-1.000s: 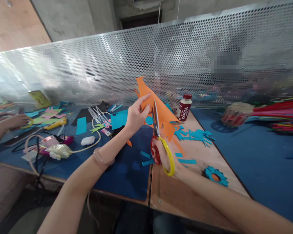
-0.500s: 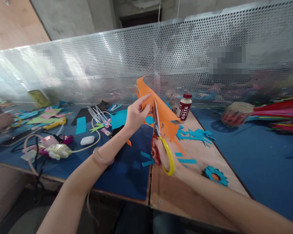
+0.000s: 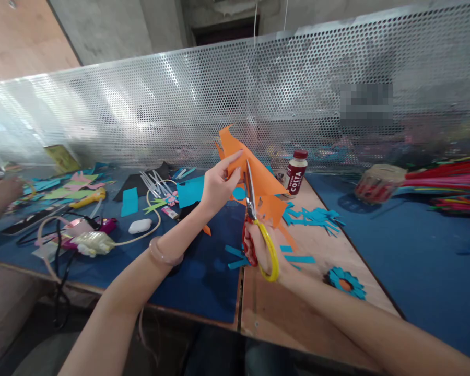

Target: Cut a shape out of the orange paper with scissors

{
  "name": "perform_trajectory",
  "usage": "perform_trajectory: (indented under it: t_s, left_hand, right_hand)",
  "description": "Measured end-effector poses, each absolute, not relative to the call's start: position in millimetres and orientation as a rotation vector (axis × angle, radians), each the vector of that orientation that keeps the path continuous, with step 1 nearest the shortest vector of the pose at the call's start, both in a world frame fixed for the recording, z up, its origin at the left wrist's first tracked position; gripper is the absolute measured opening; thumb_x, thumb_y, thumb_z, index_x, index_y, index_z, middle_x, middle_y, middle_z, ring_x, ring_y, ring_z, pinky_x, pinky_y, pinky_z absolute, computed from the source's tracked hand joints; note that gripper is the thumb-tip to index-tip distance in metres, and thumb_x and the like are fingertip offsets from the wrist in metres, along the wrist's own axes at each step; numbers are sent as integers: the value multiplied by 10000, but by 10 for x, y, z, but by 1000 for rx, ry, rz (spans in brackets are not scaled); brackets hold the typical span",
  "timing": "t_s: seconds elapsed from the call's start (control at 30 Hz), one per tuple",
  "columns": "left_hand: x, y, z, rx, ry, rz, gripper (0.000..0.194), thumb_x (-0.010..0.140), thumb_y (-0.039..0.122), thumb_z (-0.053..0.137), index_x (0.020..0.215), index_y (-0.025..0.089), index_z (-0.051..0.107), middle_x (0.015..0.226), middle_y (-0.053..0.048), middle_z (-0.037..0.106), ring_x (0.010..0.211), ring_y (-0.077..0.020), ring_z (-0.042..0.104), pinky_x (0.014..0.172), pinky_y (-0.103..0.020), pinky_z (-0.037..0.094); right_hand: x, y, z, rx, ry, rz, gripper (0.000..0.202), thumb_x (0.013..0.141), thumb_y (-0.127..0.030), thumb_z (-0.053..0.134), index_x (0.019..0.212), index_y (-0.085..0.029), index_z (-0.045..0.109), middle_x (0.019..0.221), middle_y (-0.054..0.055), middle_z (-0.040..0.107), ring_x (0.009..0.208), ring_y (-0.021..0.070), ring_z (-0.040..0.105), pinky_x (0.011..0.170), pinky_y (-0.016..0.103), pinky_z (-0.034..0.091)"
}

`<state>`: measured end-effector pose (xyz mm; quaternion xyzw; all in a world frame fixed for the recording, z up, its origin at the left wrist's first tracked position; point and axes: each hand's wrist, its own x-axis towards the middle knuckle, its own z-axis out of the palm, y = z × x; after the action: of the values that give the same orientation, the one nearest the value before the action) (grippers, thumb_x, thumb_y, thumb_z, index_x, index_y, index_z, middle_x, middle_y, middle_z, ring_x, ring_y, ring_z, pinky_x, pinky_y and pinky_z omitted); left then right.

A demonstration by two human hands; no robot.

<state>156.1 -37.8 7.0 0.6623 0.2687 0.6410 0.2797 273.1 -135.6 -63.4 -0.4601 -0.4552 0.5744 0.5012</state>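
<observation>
"Orange paper — position and hold?"

"Raised over the surface, roughly above its seam. Left hand pinches it; right hand grips the scissors, blades slightly parted at the sheet."

"Edge clearance?"

"Wood shows along the near edge. Blue strips lie toward its right edge — perforated metal panel borders the far edge, concrete wall behind."

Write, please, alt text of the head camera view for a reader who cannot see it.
A person's left hand pinches orange paper while the right hand holds red-and-yellow-handled scissors, their blades at the paper. On the table, toward the right, are blue paper strips, a blue flower with orange centre, and a Costa bottle.
</observation>
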Motion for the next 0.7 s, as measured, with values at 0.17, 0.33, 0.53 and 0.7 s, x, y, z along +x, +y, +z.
perform_trajectory:
  t_s: [0.17, 0.33, 0.53, 0.7]
  left_hand:
    - [1566, -383, 66, 1763, 729, 1714, 417, 853, 240, 611, 1266, 202, 656, 1149, -60, 734, 835, -170, 731, 775, -338, 662]
    - [1564, -387, 67, 1755, 719, 1734, 409, 847, 232, 621, 1252, 201, 666, 1180, -63, 721, 891, -178, 728, 773, -329, 664]
    - [1573, -380, 66, 1735, 735, 1717, 410, 854, 233, 611, 1260, 208, 662, 1182, -62, 721, 918, -187, 728, 773, -327, 664]
    - [1567, -366, 60, 1725, 711, 1719, 410, 850, 242, 622, 1255, 203, 667, 1154, -66, 731, 894, -189, 730, 758, -334, 663]
  right_hand:
    - [2744, -1339, -690, -1098, -1116, 1392, 311, 845, -427, 523, 641, -237, 385, 467, -79, 376, 323, 79, 361, 300, 218, 312]
    - [2746, -1354, -672, -1105, -1125, 1388, 280, 836, -382, 509, 638, -236, 375, 464, -87, 355, 315, 70, 329, 294, 211, 290]
    - [2746, -1327, -692, -1122, -1127, 1365, 278, 822, -380, 522, 634, -236, 377, 462, -83, 360, 314, 76, 345, 293, 217, 304]
    - [2748, -1327, -692, -1116, -1109, 1371, 282, 817, -389, 540, 635, -238, 386, 447, -82, 361, 304, 75, 331, 281, 215, 284]
